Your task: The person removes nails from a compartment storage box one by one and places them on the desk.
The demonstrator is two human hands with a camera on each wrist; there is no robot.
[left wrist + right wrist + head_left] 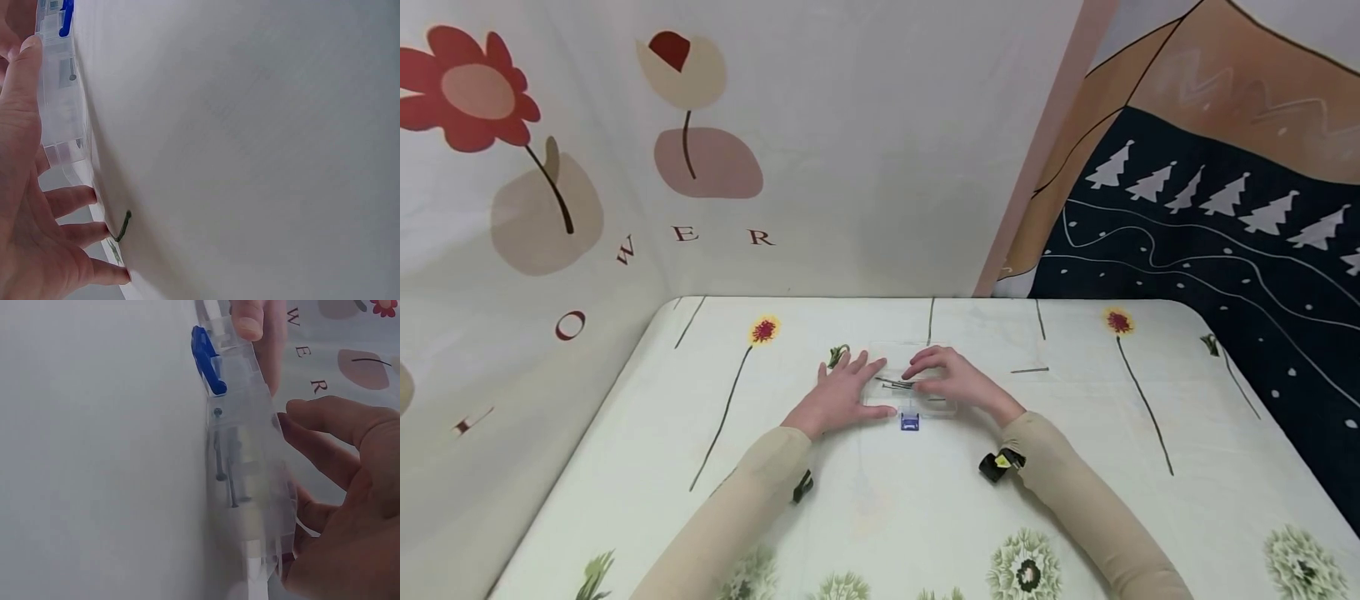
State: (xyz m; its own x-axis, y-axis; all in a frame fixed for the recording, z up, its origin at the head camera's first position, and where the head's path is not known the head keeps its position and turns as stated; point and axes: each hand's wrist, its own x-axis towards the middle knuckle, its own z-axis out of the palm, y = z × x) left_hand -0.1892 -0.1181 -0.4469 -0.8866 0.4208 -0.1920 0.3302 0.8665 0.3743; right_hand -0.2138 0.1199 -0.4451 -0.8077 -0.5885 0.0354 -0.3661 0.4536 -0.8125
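Observation:
A clear plastic box [952,410] with a blue latch [910,422] stands on the table, and several dark nails [895,385] lie in it. My left hand [842,396] is spread at the box's left side. In the left wrist view its thumb [24,75] lies along the box edge, while other fingertips touch the tabletop. Over the right part of the box is my right hand [958,379], fingers bent, thumb and index fingertips close to the nails. In the right wrist view the box wall [250,412] partly hides those fingers; whether they pinch a nail cannot be seen.
One thin nail [1029,370] lies on the white flowered tablecloth [865,517], right of the box. Behind the table hang a printed cloth [865,167] with flowers and letters and a dark cloth [1150,250] with trees. Each wrist carries a small black camera [992,467].

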